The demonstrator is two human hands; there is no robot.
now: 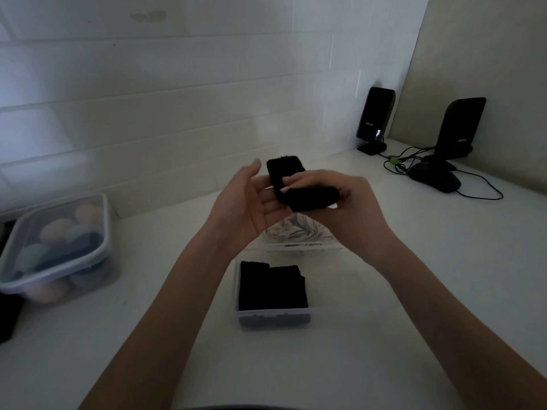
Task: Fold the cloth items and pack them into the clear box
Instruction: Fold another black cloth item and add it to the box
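A black cloth (284, 173) is held up above the white counter, bent so that one end points up and the other lies toward the right. My right hand (340, 202) grips its folded lower part, fingers curled over it. My left hand (245, 202) is under the cloth with the palm up and the fingers straight, touching it. Below the hands stands the small clear box (273, 318), with folded black cloths (272, 287) packed inside. Behind that box, a crinkled clear plastic wrapper (296, 232) lies partly hidden by my hands.
A lidded clear container (56, 250) with pastel round items sits at the left. Two black speakers (375, 119) (458, 131), a black mouse (435, 179) and cables occupy the back right corner. A tiled wall runs behind the counter. A dark object (9, 318) lies at the left edge.
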